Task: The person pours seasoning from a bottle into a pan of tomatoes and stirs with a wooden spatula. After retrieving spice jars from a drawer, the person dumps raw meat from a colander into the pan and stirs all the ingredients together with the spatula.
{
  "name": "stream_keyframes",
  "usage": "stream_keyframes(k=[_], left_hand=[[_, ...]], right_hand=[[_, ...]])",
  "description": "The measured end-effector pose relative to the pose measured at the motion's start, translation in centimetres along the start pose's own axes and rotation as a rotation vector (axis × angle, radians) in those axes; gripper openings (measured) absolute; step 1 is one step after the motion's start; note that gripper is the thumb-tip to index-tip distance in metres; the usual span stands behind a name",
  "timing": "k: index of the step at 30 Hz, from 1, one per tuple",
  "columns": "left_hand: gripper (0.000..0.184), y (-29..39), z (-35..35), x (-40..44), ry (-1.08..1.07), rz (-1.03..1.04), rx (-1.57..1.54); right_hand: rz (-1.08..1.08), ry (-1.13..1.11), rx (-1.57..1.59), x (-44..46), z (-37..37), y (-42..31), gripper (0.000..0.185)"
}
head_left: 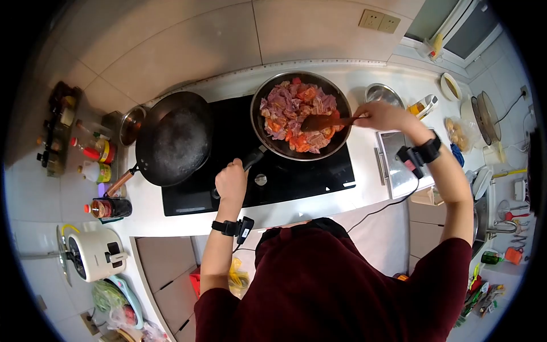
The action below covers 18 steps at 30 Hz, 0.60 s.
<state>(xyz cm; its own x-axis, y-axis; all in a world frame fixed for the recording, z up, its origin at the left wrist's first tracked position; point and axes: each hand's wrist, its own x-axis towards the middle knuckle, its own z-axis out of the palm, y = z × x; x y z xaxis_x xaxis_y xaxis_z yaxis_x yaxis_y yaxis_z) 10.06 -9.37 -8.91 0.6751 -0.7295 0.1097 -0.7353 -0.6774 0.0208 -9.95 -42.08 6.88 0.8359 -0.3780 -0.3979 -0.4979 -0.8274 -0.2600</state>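
Observation:
A frying pan full of raw-looking meat pieces and red tomato chunks sits on the right part of the black cooktop. My left hand is closed around the pan's black handle. Above the pan's right rim, my right hand grips the end of a brown wooden spatula. The spatula's blade rests among the meat and tomato. Left of the pan stands a dark wok with whitish steam or liquid inside and a wooden handle.
Sauce bottles and a soy sauce bottle line the left counter, near a white rice cooker. To the right are a metal bowl and a silver tray-like box. A cable hangs from my right wrist band.

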Motion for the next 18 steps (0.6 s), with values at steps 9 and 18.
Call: stream_keyframes(k=[9, 18], left_hand=[[0.029, -0.3, -0.4, 0.2, 0.017, 0.051, 0.0], [0.032, -1.0, 0.1, 0.8, -0.05, 0.07, -0.066]], right_hand=[[0.072, -0.04, -0.377, 0.2, -2.3, 2.9, 0.027], [-0.062, 0.153, 0.049, 6.2, 9.4, 5.9, 0.036]])
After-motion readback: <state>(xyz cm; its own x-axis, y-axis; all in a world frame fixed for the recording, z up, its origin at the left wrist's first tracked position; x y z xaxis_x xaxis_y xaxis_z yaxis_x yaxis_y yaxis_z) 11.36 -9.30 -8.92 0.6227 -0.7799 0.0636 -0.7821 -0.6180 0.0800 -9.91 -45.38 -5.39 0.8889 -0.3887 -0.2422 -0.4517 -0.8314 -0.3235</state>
